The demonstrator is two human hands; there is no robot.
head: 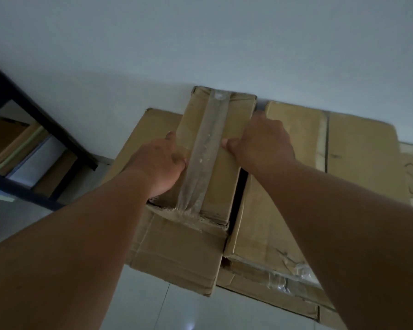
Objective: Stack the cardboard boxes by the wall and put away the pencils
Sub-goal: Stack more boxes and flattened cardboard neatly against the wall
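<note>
Against the wall (200, 44), both hands grip the taped narrow box (215, 148) atop a lower box (177, 248): left hand (157, 163) and right hand (262, 141) fingers clamped on its sides. No readable writing; open floor (153, 310) nearside.

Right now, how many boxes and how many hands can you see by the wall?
Cardboard boxes in the pile: 3, namely the taped top box, the box under it and the box to its right; flattened cardboard beneath is unclear.
Hands: 2, the left hand and the right hand.
Total: 5
</note>
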